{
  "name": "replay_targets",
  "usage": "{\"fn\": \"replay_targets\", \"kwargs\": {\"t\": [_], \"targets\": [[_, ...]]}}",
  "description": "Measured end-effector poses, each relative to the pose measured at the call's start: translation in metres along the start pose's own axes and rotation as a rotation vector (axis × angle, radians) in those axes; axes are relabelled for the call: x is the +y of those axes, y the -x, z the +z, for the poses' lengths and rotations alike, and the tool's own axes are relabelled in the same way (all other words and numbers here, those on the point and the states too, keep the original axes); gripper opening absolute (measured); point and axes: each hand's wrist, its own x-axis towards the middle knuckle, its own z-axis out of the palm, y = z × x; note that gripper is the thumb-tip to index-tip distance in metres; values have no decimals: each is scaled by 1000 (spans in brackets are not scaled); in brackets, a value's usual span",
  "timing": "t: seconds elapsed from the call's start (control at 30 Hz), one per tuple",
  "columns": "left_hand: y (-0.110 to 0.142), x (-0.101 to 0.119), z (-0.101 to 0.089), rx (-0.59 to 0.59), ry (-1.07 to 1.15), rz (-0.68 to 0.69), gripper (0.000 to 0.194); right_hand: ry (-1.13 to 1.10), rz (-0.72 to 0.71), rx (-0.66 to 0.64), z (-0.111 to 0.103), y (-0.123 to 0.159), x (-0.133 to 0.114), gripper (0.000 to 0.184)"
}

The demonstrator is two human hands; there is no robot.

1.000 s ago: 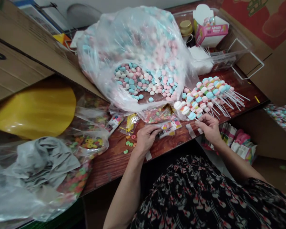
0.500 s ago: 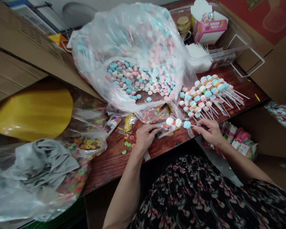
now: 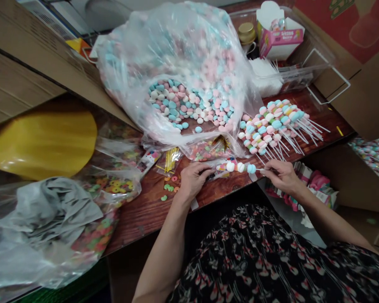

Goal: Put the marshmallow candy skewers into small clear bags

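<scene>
left hand (image 3: pixel 194 177) pinches a wrapper (image 3: pixel 223 162), right hand (image 3: pixel 280 173), bent-fingered, pinches a candy skewer (image 3: pixel 241 168) by its stick (image 3: pixel 259 169).

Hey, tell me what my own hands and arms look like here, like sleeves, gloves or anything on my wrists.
Your left hand and right hand are bare, and I see no gloves, watch or bracelet. Your black garment has a red and pale floral-looking print; its right sleeve leaves the forearm uncovered.

Nothing is legible (the pink box (image 3: pixel 280 41) apparently bears blurred lettering).
</scene>
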Motion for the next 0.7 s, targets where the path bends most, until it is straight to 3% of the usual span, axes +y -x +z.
{"fn": "replay_targets", "kwargs": {"t": [0.33,0.53,0.7], "targets": [[2,2,2,-13,-155,143,18,309,-172,-157,-14,-19,-22,16],[0,0,1,-51,-157,176,16,604,-384,-98,-23,-39,-33,22],[2,-3,1,-50,-173,199,15,661,-543,-114,-24,-50,-34,18]]}}
